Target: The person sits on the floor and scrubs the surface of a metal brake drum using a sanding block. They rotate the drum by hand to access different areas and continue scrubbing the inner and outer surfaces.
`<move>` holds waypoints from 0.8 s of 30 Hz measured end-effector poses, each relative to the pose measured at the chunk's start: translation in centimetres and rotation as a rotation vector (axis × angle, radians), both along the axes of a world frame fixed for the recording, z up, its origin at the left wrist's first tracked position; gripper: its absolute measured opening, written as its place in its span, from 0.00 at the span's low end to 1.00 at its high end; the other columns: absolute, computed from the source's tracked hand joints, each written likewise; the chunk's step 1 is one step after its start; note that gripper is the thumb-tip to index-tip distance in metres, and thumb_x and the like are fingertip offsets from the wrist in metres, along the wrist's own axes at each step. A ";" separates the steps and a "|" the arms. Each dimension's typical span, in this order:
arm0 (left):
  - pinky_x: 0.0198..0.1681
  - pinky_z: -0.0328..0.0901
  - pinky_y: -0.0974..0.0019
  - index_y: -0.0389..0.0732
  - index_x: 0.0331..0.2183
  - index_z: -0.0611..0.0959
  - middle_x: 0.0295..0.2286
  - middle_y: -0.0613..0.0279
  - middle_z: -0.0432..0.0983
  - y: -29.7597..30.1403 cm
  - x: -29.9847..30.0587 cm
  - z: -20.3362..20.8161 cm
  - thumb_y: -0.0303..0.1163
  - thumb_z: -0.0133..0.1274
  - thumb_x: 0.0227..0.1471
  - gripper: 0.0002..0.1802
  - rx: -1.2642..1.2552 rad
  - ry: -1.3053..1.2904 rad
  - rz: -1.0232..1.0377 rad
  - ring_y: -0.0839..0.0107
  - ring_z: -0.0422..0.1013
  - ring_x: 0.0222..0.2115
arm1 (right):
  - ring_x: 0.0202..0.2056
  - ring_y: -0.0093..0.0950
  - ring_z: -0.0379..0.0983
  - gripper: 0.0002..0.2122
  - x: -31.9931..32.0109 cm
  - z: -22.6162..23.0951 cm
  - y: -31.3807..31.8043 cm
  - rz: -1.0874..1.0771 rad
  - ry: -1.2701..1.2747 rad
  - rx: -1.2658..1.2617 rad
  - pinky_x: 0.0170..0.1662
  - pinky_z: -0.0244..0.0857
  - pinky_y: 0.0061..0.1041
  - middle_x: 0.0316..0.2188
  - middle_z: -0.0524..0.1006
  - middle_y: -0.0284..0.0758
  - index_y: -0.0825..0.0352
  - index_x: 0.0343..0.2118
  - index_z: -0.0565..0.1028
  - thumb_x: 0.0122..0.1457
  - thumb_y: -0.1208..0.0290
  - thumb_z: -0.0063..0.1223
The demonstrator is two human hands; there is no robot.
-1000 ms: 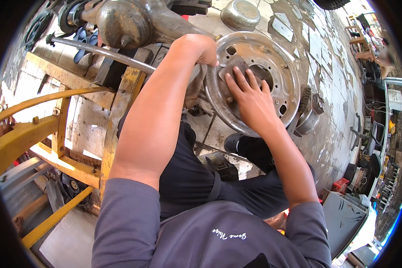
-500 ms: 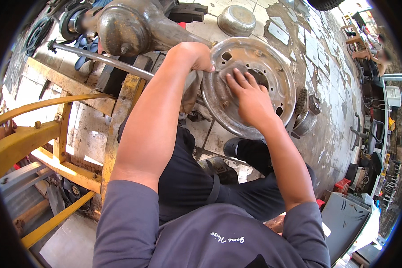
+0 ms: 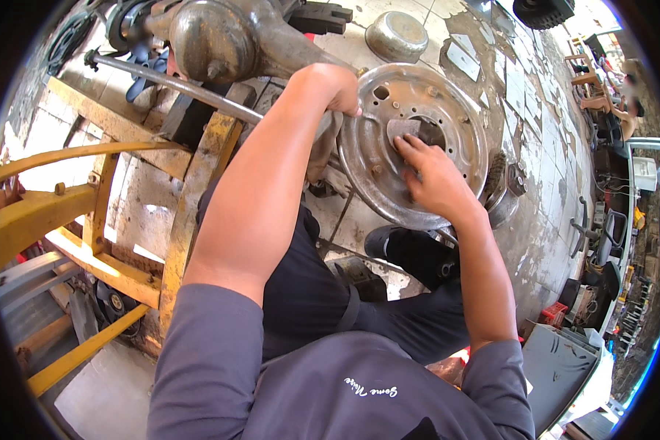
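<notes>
A round, rust-stained metal backing plate (image 3: pixel 367 183) with a raised rim, small holes and a large centre hole stands in front of me. My left hand (image 3: pixel 343 92) grips its upper left rim. Only the thumb and knuckles show; the other fingers are hidden behind the edge. A greyish-brown cloth (image 3: pixel 323 150) hangs below that hand. On the plate's face, my right hand (image 3: pixel 429 172) presses a small brownish piece of sandpaper (image 3: pixel 401 130) beside the centre hole, fingertips on its lower edge.
Left of the plate are a greasy axle housing (image 3: pixel 216 44), a long metal rod (image 3: pixel 176 88) and a yellow metal frame (image 3: pixel 198 176). A metal bowl (image 3: pixel 396 37) sits beyond on the tiled floor. Metal parts (image 3: pixel 504 198) lie to the right, with a grey box (image 3: pixel 554 367) nearer me.
My right hand has slid slightly right and down on the plate, its fingers more bent, and the sandpaper has come nearer the centre hole. My left hand keeps its grip on the rim.
</notes>
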State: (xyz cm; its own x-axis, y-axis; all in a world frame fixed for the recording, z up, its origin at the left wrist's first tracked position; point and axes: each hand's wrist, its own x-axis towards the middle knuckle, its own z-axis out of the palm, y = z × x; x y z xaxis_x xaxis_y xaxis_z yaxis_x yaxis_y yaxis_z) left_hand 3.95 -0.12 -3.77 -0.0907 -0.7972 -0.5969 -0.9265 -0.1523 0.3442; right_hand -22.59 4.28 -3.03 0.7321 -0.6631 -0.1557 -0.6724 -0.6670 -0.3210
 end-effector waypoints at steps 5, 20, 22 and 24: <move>0.44 0.70 0.53 0.30 0.41 0.84 0.37 0.46 0.82 0.1 -0.1 0.3 0.55 0.61 0.53 0.33 0.015 -0.012 0.042 0.53 0.77 0.39 | 0.46 0.47 0.77 0.12 2.1 0.9 0.1 -0.228 -0.238 0.205 0.52 0.68 0.40 0.52 0.75 0.53 0.73 0.44 0.76 0.59 0.74 0.53; 0.53 0.70 0.54 0.46 0.55 0.81 0.53 0.52 0.77 -0.1 -0.3 1.1 0.53 0.60 0.56 0.31 0.103 -0.026 0.027 0.56 0.75 0.52 | 0.61 0.45 0.65 0.14 3.0 -0.9 -1.7 -0.049 0.073 -0.200 0.59 0.61 0.42 0.58 0.70 0.43 0.59 0.45 0.79 0.55 0.66 0.58; 0.53 0.70 0.54 0.47 0.55 0.81 0.54 0.52 0.77 -0.1 -0.4 1.3 0.53 0.60 0.56 0.30 0.099 -0.023 0.030 0.55 0.75 0.52 | 0.62 0.47 0.63 0.14 2.6 -0.9 -2.2 -0.048 0.046 -0.143 0.61 0.60 0.42 0.59 0.69 0.45 0.58 0.45 0.80 0.55 0.65 0.58; 0.49 0.70 0.54 0.38 0.49 0.83 0.45 0.50 0.80 0.1 -0.1 0.7 0.54 0.61 0.55 0.31 0.040 -0.006 0.029 0.55 0.76 0.45 | 0.62 0.51 0.63 0.15 2.7 -0.4 -2.8 -0.066 0.032 0.002 0.61 0.60 0.43 0.59 0.68 0.49 0.58 0.46 0.79 0.55 0.65 0.58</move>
State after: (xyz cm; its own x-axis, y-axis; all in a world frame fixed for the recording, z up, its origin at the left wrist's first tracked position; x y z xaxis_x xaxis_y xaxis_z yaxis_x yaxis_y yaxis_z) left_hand 3.82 0.01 -3.03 -0.0643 -0.7748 -0.6289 -0.9233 -0.1930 0.3322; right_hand -19.93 1.51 -3.42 0.6815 -0.7095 -0.1797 -0.7247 -0.6200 -0.3005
